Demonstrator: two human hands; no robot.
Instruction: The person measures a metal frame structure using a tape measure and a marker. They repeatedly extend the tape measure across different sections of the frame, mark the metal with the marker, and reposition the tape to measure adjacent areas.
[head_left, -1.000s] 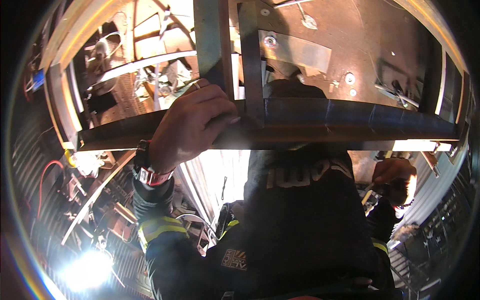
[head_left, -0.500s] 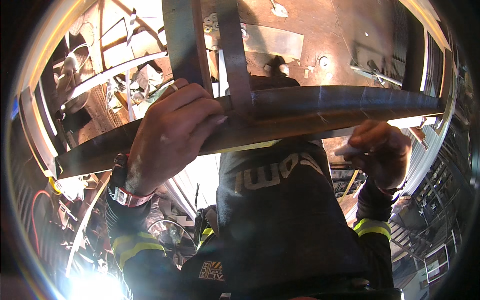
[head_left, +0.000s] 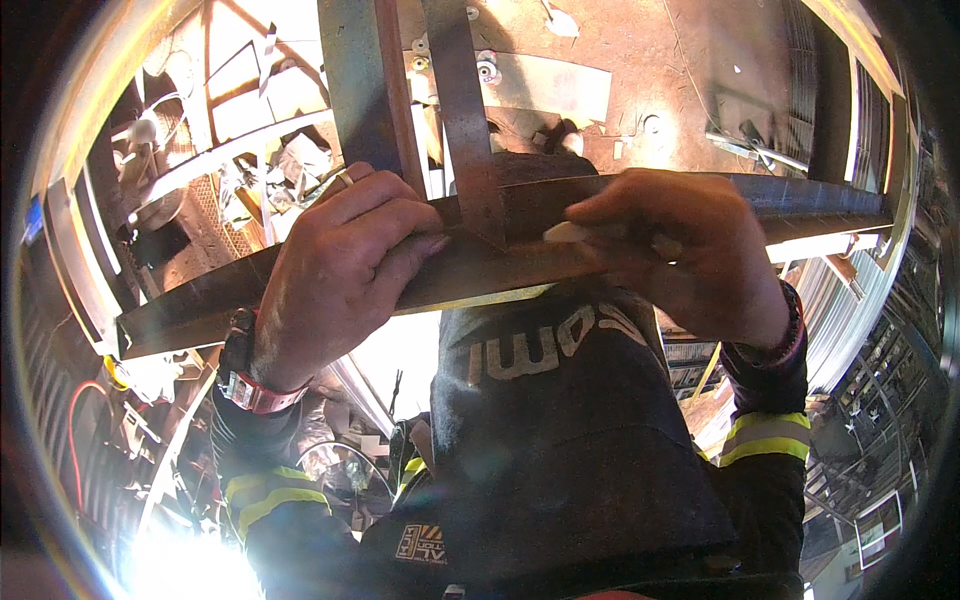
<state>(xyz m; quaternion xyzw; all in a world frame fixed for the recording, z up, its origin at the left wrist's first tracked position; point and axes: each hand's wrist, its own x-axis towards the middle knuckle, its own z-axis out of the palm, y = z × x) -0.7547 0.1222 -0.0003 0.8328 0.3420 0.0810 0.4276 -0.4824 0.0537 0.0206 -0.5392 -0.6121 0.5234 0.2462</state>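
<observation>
1. We have our left hand [head_left: 350, 235] curled on the long steel beam [head_left: 520, 262], just left of the flat bar [head_left: 467, 120] meeting it; we cannot tell how far it closes
2. We pinch a small pale stick [head_left: 564, 232] in our right hand [head_left: 695, 240]
3. We see the stick over the beam, right of the bar, contact unclear

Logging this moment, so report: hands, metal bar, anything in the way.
Left hand on metal bar. Right hand pinching small pale piece at bar. Metal strip meets bar between hands.
</observation>
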